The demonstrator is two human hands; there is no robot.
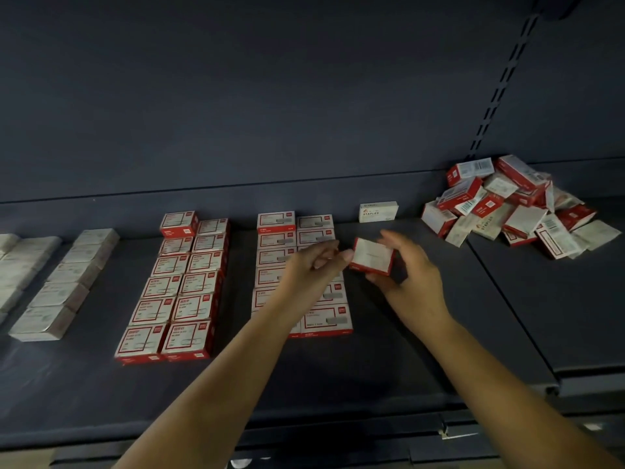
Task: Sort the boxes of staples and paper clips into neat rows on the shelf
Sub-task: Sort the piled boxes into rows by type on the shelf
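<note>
Cardboard: a small red-and-white box (372,256) is held above the dark shelf (422,333), just right of the nearest red double row, apparently so its face can be checked before it is set down.
Right hand (411,282): the box is cradled from below and behind, with fingers curled round its far and near edges; the pale top face is left uncovered.
Left hand (313,265): a fingertip is laid against the box's left edge; the other fingers are loosely bent and nothing is clasped by them. It seems to be steadying or turning the box.
Sorted red rows (179,286): two columns are laid flat, sides touching, printed faces up, so that like is kept with like.
Second red block (297,231): it is partly hidden by the left forearm, and the same flat, edge-to-edge order is kept.
Pale rows (64,286): off-white boxes are lined up at far left, well apart from the red ones.
Lone box (378,211): one white box marked STAPLES is stood on edge at the back, perhaps starting a new row.
Unsorted heap (514,208): boxes are tumbled at all angles on the right-hand shelf section, with barcodes and red sides showing.
Surface: the shelf looks like matt, dark painted metal, and the boxes are sharp-cornered and light-looking.
</note>
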